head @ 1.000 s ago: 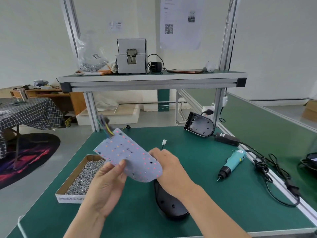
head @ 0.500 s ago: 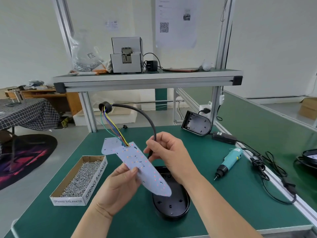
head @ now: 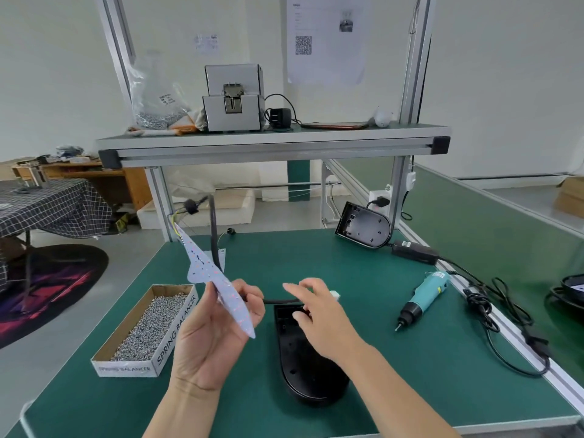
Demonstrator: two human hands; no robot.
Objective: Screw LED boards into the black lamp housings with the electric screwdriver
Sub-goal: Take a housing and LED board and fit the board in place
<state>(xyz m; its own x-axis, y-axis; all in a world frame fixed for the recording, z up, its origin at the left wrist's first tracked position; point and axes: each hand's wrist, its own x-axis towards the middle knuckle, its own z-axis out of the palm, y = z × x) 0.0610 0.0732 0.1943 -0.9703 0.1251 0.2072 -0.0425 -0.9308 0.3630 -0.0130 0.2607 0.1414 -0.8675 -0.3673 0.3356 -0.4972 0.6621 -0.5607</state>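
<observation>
Left hand [head: 208, 339]: pinches the LED board [head: 218, 292], raised, edge-on.
Right hand [head: 319, 317]: fingers loosely spread; grip on the cable [head: 278, 301] cannot be told.
Black lamp housing [head: 309, 374]: beneath the right hand, no board inside.
Electric screwdriver [head: 423, 298]: well right, untouched.
Progress: board not yet seated; screwing apparently all left.

Poster [head: 325, 39] text illegible; housing [head: 313, 384] partly hidden

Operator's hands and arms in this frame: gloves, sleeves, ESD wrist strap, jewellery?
No gloves: left hand and right hand are both bare. No ring, watch or wrist strap is visible. Left forearm and right forearm are bare down to the frame edge, so no sleeves show.
</observation>
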